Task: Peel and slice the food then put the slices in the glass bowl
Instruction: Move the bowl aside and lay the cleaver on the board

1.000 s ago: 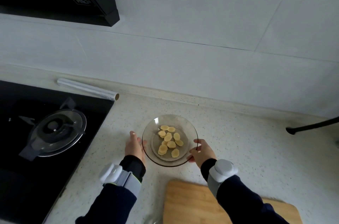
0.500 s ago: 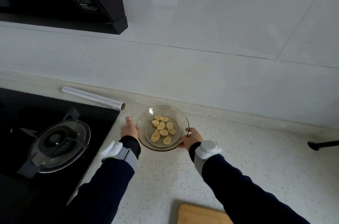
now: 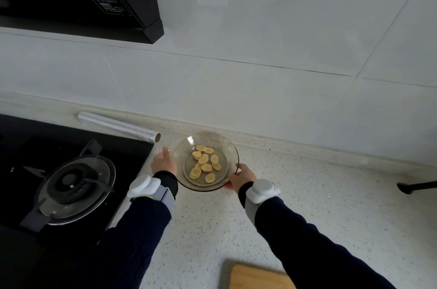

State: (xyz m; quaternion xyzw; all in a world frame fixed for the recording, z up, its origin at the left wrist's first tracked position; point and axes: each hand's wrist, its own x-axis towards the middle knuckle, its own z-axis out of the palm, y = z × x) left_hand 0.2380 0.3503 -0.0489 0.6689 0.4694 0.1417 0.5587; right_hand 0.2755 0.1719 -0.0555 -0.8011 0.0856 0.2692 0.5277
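Observation:
A smoky glass bowl (image 3: 233, 154) holds several pale yellow slices (image 3: 205, 164). It sits or hovers just above the speckled counter near the back wall; I cannot tell which. My right hand (image 3: 241, 176) grips the bowl's right rim, with the thumb over the edge. My left hand (image 3: 163, 161) lies with straight fingers against the bowl's left side. Both wrists wear white trackers over dark sleeves.
A roll of foil (image 3: 118, 126) lies just left of the bowl by the wall. A black gas hob (image 3: 73, 180) with a burner fills the left. A wooden cutting board (image 3: 260, 277) is at the bottom edge. A dark handle (image 3: 417, 186) enters from the right.
The bowl has moved away from the cutting board, back toward the wall and the foil roll, with both hands travelling beside it. The left hand has closed in on the bowl's side.

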